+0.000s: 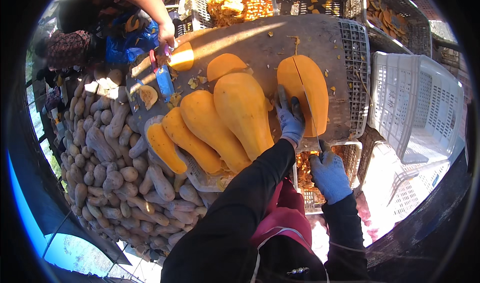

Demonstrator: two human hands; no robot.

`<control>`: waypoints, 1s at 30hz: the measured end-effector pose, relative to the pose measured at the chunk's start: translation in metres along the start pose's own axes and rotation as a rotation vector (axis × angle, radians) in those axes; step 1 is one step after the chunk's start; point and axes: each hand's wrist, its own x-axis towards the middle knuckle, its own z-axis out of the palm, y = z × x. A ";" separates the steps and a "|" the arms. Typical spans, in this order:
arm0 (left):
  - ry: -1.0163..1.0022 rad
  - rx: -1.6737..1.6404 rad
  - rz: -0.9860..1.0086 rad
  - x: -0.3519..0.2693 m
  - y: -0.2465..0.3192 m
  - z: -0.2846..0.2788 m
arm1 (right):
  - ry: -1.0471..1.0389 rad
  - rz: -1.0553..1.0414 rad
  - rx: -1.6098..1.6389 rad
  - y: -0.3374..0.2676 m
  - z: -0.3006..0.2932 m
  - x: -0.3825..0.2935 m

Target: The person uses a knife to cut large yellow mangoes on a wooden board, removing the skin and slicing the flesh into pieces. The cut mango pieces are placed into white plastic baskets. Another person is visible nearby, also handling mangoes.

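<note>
A large peeled orange squash (317,86) lies lengthwise before me on the dark board. My left hand (290,116), in a grey-blue work glove, holds its left side with the fingers pointing away from me. In my right hand (330,172), gloved alike, is a knife whose handle the fingers hide. The thin knife blade (313,120) runs along a dark lengthwise cut line in the squash; how deep it sits I cannot tell. Left of my left hand lie several more peeled squashes (240,103), side by side. Behind them rests a shorter peeled piece (225,66).
Across the board (258,39), a co-worker's bare hand (167,33) is at another orange piece (182,57), near a blue-bladed tool (164,81). Unpeeled squashes (112,170) are heaped at left. White plastic crates (416,103) stand at right; a crate of orange pulp (307,166) sits below the board.
</note>
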 end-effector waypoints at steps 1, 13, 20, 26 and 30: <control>-0.017 -0.008 0.025 0.008 0.007 -0.002 | -0.007 0.137 0.131 -0.002 -0.003 0.004; -0.003 0.026 -0.016 0.026 0.022 0.019 | -0.282 0.595 0.396 -0.044 -0.077 0.041; -0.094 0.200 0.089 0.030 0.031 0.014 | -0.483 0.552 0.222 -0.048 -0.122 0.087; -0.190 0.236 0.169 0.033 0.033 0.003 | -0.679 -0.040 -0.116 -0.008 -0.105 0.105; -0.236 0.370 0.134 0.032 0.026 -0.007 | -0.555 -0.141 -0.211 -0.033 -0.093 0.074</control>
